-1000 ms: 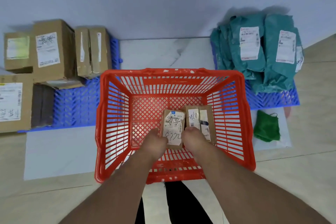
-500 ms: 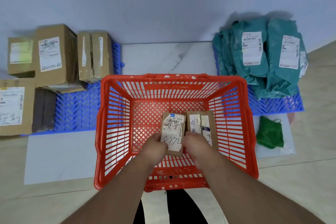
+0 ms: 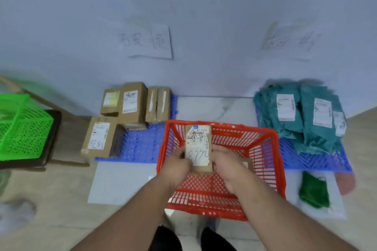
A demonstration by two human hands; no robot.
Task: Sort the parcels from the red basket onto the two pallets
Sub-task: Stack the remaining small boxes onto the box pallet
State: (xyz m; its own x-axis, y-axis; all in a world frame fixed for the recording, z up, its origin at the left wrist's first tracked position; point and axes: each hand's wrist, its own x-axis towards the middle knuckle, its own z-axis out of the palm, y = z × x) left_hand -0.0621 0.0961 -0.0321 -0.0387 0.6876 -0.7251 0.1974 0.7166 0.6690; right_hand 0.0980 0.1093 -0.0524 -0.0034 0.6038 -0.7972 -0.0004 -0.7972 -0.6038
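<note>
Small brown parcel (image 3: 198, 149) pinched by left hand (image 3: 177, 166), right hand (image 3: 228, 166), lower edge hidden, over red basket (image 3: 263, 149)

A brown cardboard parcel (image 3: 199, 149) with a white label marked in black handwriting is seen above the red lattice basket (image 3: 265, 155). Left of the basket, brown boxes (image 3: 130, 104) are seen on a blue ribbed pallet (image 3: 142, 144); right of it, teal bags (image 3: 302, 116) with white labels. Far left, a bright green mesh basket (image 3: 22, 128) is seen.

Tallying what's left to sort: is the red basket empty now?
Not quite. Both hands hold one small box above the red basket; another brown parcel peeks out behind the right hand.
</note>
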